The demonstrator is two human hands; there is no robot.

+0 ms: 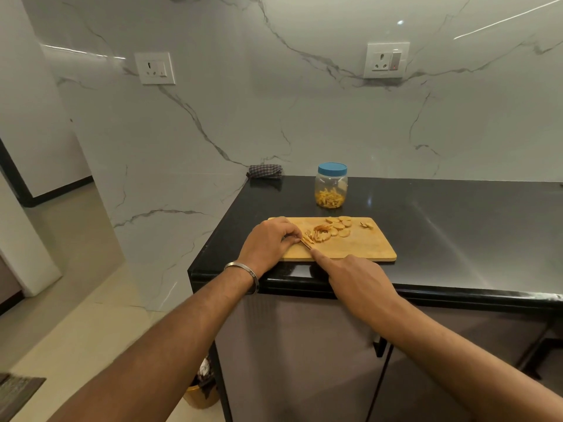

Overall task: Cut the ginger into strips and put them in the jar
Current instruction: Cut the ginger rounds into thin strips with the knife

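Right hand (355, 277) is wrapped round the knife (306, 244) handle, index finger stretched along the top, so the handle's basically hidden and only a bit of blade pokes out by the ginger (327, 231). Left hand (268, 243) has its fingers curled down, tips pinching a slice right at the blade. From my feed I can't tell if the blade's actually touching the board (350, 248). Both forearms come in from below, left wrist wearing a bangle (243, 271). Round slices and a few strips sit on the board's far half. The jar (331, 185) stands just behind the board, blue lid on, strips already inside. Checked cloth (264, 171) back at the wall.
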